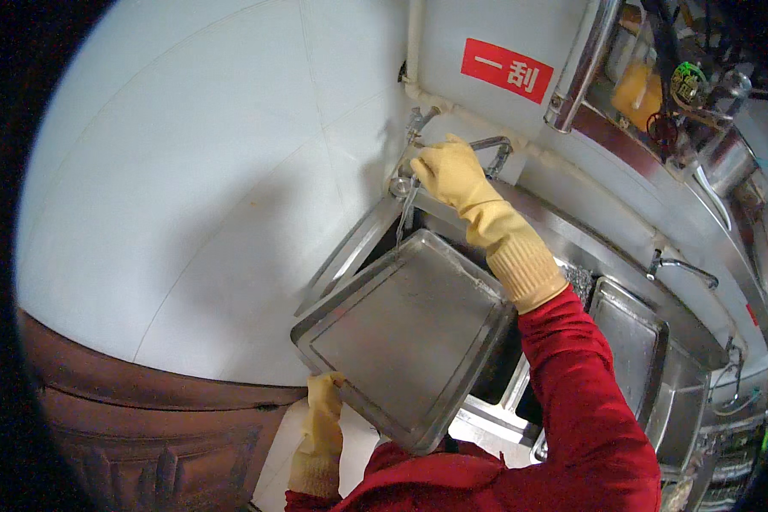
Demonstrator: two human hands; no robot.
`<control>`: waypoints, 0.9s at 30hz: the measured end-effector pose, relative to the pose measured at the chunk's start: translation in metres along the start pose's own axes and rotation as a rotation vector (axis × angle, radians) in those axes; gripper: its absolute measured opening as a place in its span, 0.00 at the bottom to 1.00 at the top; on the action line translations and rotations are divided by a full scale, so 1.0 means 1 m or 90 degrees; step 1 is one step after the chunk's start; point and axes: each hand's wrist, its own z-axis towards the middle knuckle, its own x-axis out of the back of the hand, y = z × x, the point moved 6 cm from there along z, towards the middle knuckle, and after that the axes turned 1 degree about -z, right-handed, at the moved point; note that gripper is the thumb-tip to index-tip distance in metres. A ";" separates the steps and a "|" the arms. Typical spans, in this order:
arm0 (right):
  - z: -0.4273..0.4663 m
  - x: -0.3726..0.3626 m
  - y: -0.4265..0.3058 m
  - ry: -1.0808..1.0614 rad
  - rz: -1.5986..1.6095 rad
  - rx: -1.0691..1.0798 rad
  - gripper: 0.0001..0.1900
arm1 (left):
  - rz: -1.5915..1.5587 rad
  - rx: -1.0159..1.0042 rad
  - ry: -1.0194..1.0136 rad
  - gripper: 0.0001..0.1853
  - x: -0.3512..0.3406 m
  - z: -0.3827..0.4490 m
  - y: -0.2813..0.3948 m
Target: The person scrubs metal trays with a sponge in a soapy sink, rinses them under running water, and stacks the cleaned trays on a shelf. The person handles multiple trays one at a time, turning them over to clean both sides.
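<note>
A large rectangular metal tray [403, 333] is tilted over the left basin of a stainless steel sink [352, 256]. At the tray's near left edge, my left hand [325, 397] grips the rim, in a yellow rubber glove. My right hand [448, 169], gloved the same way, is up at the metal faucet [499, 150] in the sink's back corner; its fingers are partly hidden, so what they hold cannot be told. A thin stream of water [404, 221] runs down beneath that hand to the tray's far corner.
A second metal tray [627, 345] stands in the basin to the right. Another faucet [685, 265] juts from the wall. Above runs a metal shelf [653, 160] with containers on it. A brown wooden cabinet [160, 435] is at lower left, against the white wall [198, 160].
</note>
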 end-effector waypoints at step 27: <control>-0.545 -0.155 -0.064 -0.299 0.563 -1.143 0.23 | 0.004 -0.229 -0.011 0.08 0.038 -0.090 0.162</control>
